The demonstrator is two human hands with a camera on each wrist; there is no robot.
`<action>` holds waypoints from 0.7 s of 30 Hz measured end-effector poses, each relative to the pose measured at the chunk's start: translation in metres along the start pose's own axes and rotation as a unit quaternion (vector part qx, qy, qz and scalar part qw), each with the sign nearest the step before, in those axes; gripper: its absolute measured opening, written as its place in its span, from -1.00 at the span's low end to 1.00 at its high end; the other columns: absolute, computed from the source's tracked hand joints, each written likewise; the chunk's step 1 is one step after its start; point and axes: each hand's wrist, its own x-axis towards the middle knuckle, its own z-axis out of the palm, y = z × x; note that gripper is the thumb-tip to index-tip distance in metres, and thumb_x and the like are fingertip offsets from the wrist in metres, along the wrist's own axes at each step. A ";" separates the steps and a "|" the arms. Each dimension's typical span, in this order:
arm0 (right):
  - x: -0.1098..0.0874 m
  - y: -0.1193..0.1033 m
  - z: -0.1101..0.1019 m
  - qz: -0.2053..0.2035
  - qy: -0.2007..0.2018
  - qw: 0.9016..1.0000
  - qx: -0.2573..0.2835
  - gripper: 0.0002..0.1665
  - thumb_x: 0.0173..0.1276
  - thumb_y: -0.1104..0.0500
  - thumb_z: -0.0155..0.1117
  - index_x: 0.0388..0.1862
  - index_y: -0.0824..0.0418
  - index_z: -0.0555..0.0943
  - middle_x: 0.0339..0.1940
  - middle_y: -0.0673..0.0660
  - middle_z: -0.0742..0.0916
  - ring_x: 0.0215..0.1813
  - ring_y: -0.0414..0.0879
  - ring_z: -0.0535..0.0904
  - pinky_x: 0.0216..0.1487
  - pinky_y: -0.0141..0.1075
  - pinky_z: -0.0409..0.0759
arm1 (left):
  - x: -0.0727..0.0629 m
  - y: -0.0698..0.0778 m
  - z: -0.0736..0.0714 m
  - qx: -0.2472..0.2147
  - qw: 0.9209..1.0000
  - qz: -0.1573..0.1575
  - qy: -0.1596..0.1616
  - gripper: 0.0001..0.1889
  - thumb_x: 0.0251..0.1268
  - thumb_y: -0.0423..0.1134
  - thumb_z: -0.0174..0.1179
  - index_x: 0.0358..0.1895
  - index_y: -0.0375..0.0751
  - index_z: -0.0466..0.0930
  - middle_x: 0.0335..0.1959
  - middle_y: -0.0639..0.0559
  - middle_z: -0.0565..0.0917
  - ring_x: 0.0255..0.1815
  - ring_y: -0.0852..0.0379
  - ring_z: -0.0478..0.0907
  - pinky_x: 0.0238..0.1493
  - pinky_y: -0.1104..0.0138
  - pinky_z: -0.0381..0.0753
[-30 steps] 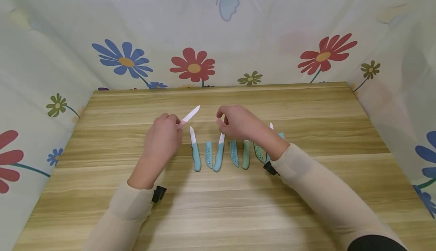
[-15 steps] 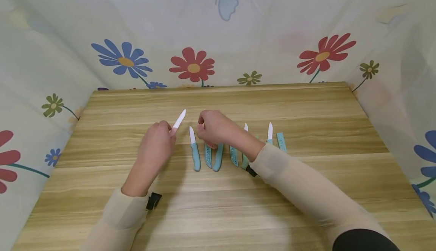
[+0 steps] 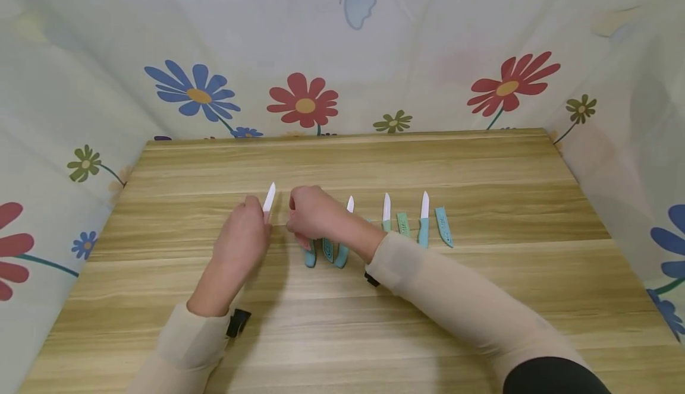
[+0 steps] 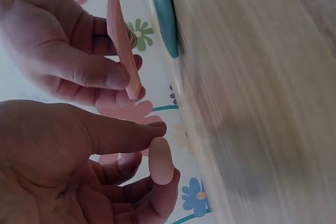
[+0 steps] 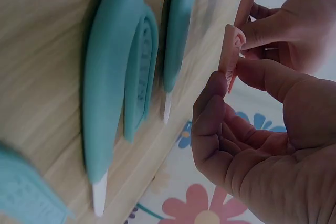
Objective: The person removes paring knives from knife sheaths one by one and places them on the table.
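Left of the row of knives, my left hand (image 3: 241, 236) grips a small pink-handled knife by its handle, its white blade (image 3: 269, 198) pointing up and away. The end of the pink handle (image 4: 160, 161) shows between thumb and fingers in the left wrist view. My right hand (image 3: 318, 213) pinches a pink blade sheath (image 5: 229, 51) between thumb and fingers. Knife and sheath are apart, close to each other above the wooden table. Under the right hand lie a blue-handled knife (image 3: 310, 258) and a blue sheath (image 3: 327, 251), both partly hidden.
Another blue-handled knife (image 3: 341, 257) lies partly under the right forearm. Further right are a green-handled knife (image 3: 386, 208), a green sheath (image 3: 404, 225), a blue-handled knife (image 3: 424, 227) and a blue sheath (image 3: 443, 227). A flowered curtain (image 3: 342, 55) surrounds the table (image 3: 214, 162).
My right hand has moved left with the pink sheath, over the leftmost blue knife. The left hand has drawn slightly left and nearer, its knife blade turning more upright.
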 end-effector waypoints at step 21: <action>0.020 -0.021 0.045 0.031 0.013 0.987 -0.160 -0.54 0.37 0.44 0.21 -0.74 0.19 0.69 -0.80 0.03 0.66 -0.80 -0.19 0.57 -0.74 -0.33 0.55 | 0.002 -0.012 0.010 0.018 0.997 -0.027 -0.064 -0.84 0.49 -0.39 0.07 -0.19 -0.51 0.41 -0.33 -0.46 0.60 -0.29 -0.35 0.66 -0.31 -0.21 0.64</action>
